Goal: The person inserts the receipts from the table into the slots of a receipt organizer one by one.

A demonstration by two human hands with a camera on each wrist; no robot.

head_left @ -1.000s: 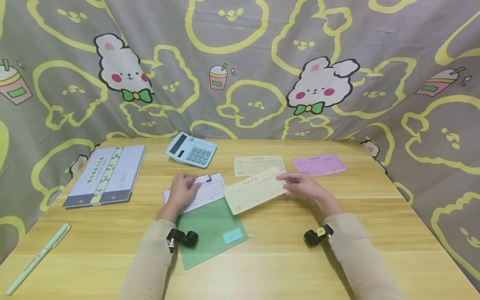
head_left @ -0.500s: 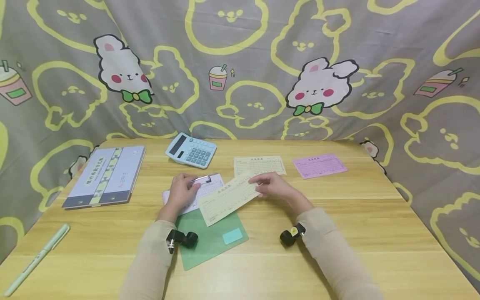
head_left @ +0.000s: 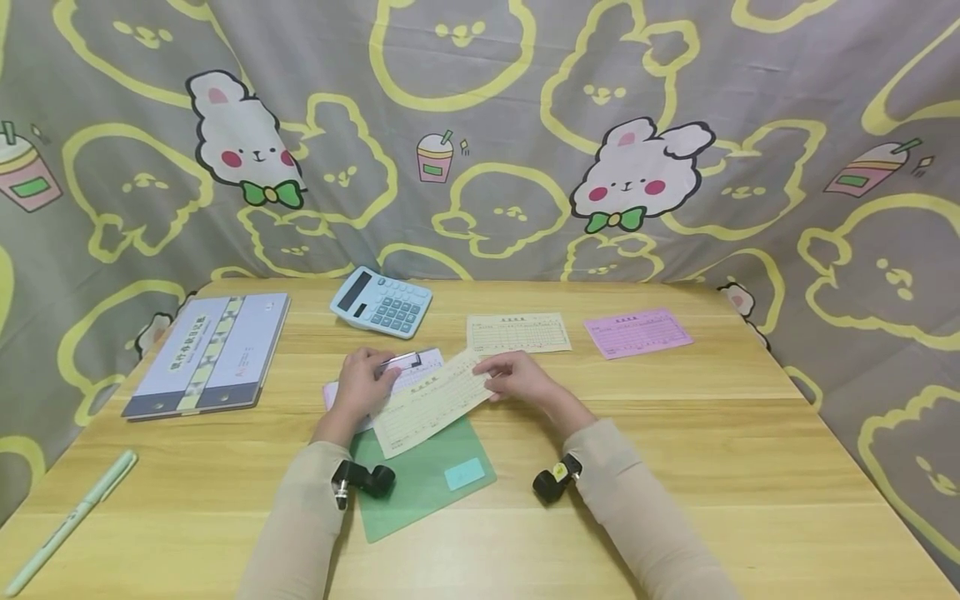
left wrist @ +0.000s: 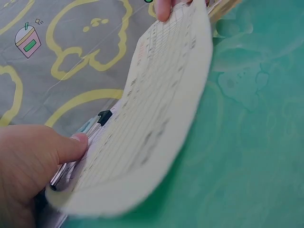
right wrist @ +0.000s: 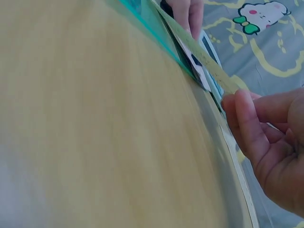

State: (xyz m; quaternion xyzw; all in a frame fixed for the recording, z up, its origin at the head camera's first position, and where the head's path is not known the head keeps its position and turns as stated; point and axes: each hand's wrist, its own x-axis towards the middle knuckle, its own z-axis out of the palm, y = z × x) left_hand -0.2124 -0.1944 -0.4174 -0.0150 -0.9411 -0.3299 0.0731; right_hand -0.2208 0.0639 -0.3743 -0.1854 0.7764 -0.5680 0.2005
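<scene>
My left hand (head_left: 358, 387) grips the metal clip (left wrist: 103, 117) at the top of a green clipboard (head_left: 416, 492), thumb lying along it. Under the clip is a pale lilac printed slip (head_left: 426, 365), and a pink edge shows at its left. Between thumb and fingers, my right hand (head_left: 517, 379) pinches the right end of a pale yellow printed slip (head_left: 427, 408). That slip slants over the clipboard and covers much of the lilac one. Its near end bends in the left wrist view. A light blue label (head_left: 464, 474) is on the clipboard's lower right.
Behind lie another yellow slip (head_left: 519, 332) and a pink slip (head_left: 637, 332). A blue calculator (head_left: 382, 302) stands beyond the left hand. At the left are a bound ledger (head_left: 210, 354) and a light green pen (head_left: 71, 521). A patterned curtain (head_left: 510, 125) hangs at the table's back.
My right hand has moved left with the yellow slip, from beside the clipboard to over the lilac slip. The left hand has stayed at the clip.
</scene>
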